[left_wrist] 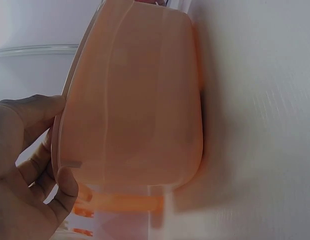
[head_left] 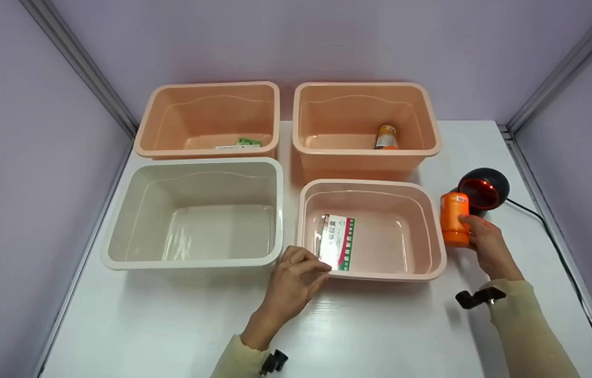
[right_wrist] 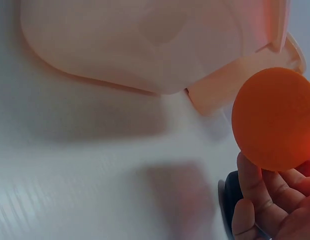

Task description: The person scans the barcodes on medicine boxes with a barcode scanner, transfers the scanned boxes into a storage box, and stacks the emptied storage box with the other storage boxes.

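Holding the glossy orange cylindrical plastic bottle (head_left: pixel 453 215) at the right of the frame, the right hand (head_left: pixel 492 245) grasps it from its right side, thumb on the wall turned to the head camera. The bottle is roughly upright and raised, just beside the pale pink rectangular plastic bin (head_left: pixel 380 241) at lower centre right and in front of the round black device (head_left: pixel 491 175) with a glowing red window. I cannot tell whether bottle and bin rim touch. The left hand (head_left: pixel 292 278) pinches that rim at its near left corner, by the flat white carton with magenta and green stripes (head_left: pixel 335 241) inside.

The step in hand looks like presenting the bottle to the red window. For that, printed matter should face the light squarely; a small pale patch of print (head_left: pixel 462 198) shows near the top, too small to read. Smooth curved plastic is likely to throw glare, so rolling the bottle slowly between thumb and fingers, at an even gap, should work better than waving it. Fingertips belong low, off the print. Avoid knocking the device or bin, or snagging the black cable (head_left: pixel 554 237). The left hand's hold can be light: a tug could slide the bin across the glossy white surface (head_left: pixel 369 336).
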Demonstrator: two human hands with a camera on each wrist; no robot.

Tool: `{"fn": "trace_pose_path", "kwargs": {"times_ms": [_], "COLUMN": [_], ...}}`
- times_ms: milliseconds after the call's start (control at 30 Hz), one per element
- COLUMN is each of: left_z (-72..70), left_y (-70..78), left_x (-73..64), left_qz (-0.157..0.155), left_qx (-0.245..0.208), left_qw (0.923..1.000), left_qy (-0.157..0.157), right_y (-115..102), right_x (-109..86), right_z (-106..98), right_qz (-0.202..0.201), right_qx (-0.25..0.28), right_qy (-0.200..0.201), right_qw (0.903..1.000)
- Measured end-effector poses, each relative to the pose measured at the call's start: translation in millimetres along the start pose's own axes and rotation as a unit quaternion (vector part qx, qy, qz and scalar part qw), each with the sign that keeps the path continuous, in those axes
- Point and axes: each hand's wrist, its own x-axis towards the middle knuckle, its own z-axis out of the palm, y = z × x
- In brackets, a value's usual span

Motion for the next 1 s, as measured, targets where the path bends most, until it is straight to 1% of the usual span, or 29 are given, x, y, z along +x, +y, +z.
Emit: {"fn": "trace_pose_path", "kwargs": {"times_ms": [100, 267, 400, 533, 700, 800, 1000], "left_z": [0.5, 0.3, -0.5, -0.6, 0.1, 0.2, 0.1], "left_y": [-0.4, -0.5, -0.1, -0.2, -1.0, -1.1, -0.4], "left_x": [-0.2, -0.5, -0.7, -0.6, -0.7, -1.0, 0.0], "left_qz": [0.001, 0.001, 0.010, 0.015, 0.014, 0.014, 0.013], "left_qx": [0.000, 0.004, 0.010, 0.012, 0.016, 0.018, 0.010], "left_qw": [1.0000, 1.0000, 0.9999, 0.9998, 0.9998, 0.9997, 0.9998], "left_qy": [0.000, 0.002, 0.005, 0.008, 0.007, 0.007, 0.007], "right_y": [0.9, 0.4, -0.3, -1.1, -0.9, -0.7, -3.6], "right_x": [0.8, 1.2, 1.7, 2.4, 2.9, 2.8, 1.6], "right_z": [-0.7, 0.1, 1.3, 1.2, 1.0, 0.9, 0.5], "right_qz": [-0.002, 0.003, 0.006, 0.011, 0.019, 0.010, 0.002], "right_qx": [0.018, 0.018, 0.009, -0.006, 0.000, -0.001, 0.012], "right_qy": [-0.007, -0.031, -0.053, -0.065, -0.071, -0.073, -0.057], "right_qw": [0.9998, 0.9994, 0.9986, 0.9978, 0.9973, 0.9973, 0.9983]}}
